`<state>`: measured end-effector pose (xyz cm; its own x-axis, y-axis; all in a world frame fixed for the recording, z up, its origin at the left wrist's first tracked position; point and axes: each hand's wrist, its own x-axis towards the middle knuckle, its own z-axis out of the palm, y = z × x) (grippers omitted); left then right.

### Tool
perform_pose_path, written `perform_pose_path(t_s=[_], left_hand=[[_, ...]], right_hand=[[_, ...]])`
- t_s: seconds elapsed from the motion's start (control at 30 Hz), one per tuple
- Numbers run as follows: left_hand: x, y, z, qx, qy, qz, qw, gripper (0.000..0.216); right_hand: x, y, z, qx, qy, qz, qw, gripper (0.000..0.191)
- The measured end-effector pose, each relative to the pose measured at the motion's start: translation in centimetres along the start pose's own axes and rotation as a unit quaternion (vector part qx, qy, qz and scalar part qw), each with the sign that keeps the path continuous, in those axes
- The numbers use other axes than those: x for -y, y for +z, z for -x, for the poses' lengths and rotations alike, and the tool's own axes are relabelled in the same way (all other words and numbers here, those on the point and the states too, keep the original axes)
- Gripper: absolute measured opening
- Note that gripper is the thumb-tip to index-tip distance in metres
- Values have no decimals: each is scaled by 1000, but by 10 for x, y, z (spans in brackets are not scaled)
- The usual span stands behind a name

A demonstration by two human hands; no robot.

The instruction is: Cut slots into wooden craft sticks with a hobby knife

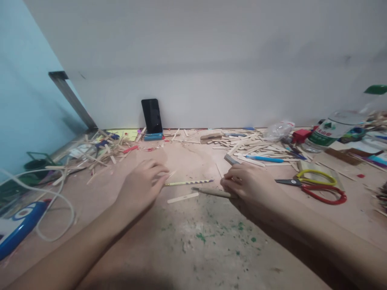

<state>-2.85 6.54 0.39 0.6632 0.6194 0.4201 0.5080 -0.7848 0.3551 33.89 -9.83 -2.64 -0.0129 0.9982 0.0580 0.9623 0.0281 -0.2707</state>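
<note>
My left hand hovers over the table at centre left, thumb and forefinger close together. A faint pale sliver shows at its fingertips; I cannot tell whether they grip it. Just right of that hand lies a pale pencil with dark spots. Below the pencil is a flat craft stick. My right hand is curled, fingertips together, over the end of a wooden-handled tool; what they hold is hidden. Behind its knuckles a grey flat-ended tool sticks out. Scissors with yellow and red handles lie right of the wrist.
Craft sticks are heaped at the back right, with a blue pen on them. A water bottle stands beyond. A phone leans on the wall. More sticks and a white cable lie left.
</note>
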Motion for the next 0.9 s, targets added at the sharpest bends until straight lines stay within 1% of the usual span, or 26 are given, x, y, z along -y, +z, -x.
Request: perform_pose_path(t_s=[0.2,0.3,0.37,0.43,0.53,0.6,0.7,0.73,0.8,0.9], left_hand=[[-8,5,6,-16,71,4,997,28],[-13,8,9,-26,97,5,995,30],[-16,8,10,-29,109,8,994,30],[-20,8,11,-28,120,15,992,31],[-28,5,13,-21,144,33,989,30],[-35,2,14,-10,162,50,985,28],[-45,-2,16,12,181,82,980,24],[-47,-2,17,22,180,95,979,23],[-51,-2,18,57,170,128,975,22],[-54,2,20,111,166,154,968,25]], right_hand=[[-22,0,-2,10,33,8,999,32],[-28,-2,-3,14,47,-18,999,29],[-26,-4,-3,18,53,-50,997,29],[-18,-10,-2,11,53,-93,994,30],[1,-26,1,-15,42,-172,984,29],[16,-39,5,18,11,-237,971,31],[39,-51,15,113,-48,-306,944,24],[45,-52,18,130,-59,-320,937,26],[55,-51,23,148,-73,-338,927,28],[59,-47,26,135,-66,-350,925,28]])
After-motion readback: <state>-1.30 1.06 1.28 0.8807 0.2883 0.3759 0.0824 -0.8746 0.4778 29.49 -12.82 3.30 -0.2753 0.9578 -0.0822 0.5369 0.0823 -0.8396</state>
